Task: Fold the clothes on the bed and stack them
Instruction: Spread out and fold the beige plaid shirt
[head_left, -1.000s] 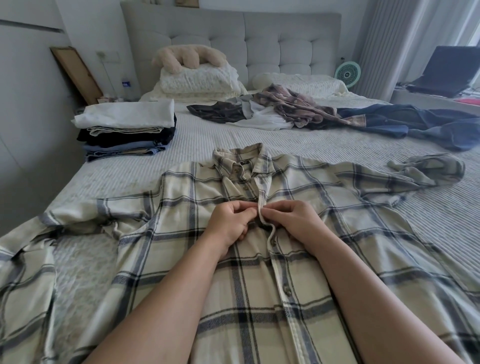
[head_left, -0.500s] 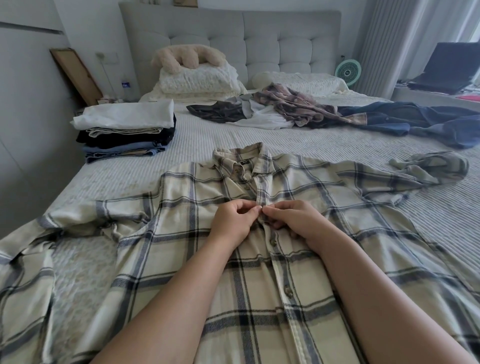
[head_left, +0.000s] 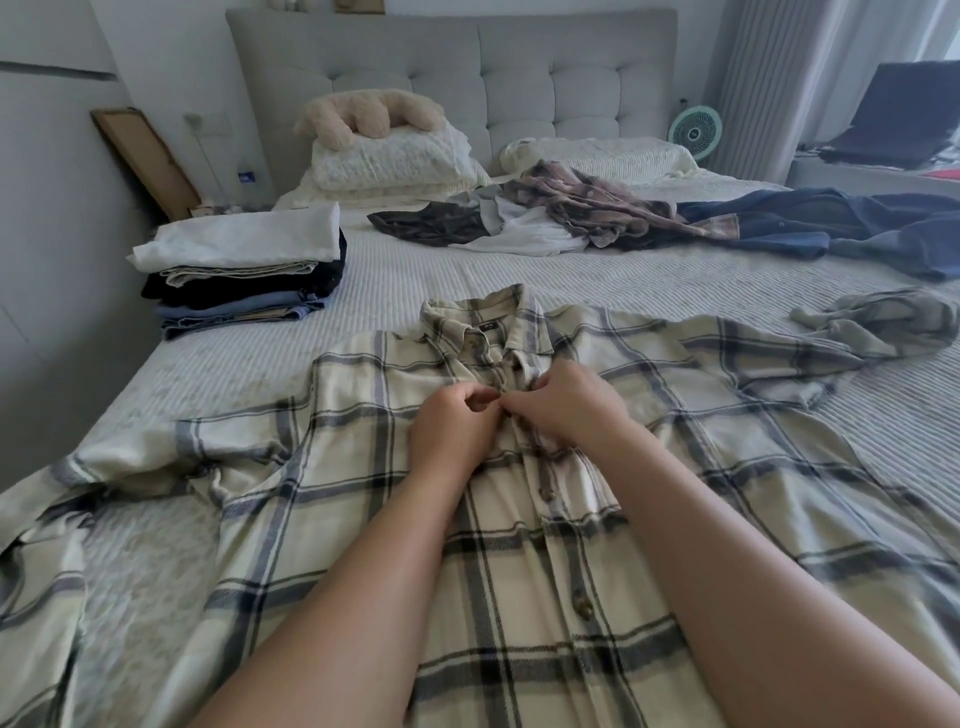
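- The left hand (head_left: 451, 426) and the right hand (head_left: 566, 410) meet fingertip to fingertip at the front placket of the plaid shirt (head_left: 519, 545); each pinches the fabric just below the collar, apparently working a button.
- The shirt lies face up and spread across the near part of the bed (head_left: 597, 280), sleeves flung out to both sides. Several buttons lower down the placket look fastened. It is not yet folded.
- A stack of folded clothes (head_left: 244, 275) sits at the bed's left edge, white on top, dark and blue pieces below: that share looks finished.
- A loose heap of unfolded clothes (head_left: 561, 213) and a denim garment (head_left: 831, 228) lie further up the bed, still waiting. By that count, the job seems roughly half done.
- A small dark label inside the collar carries writing too small to read.
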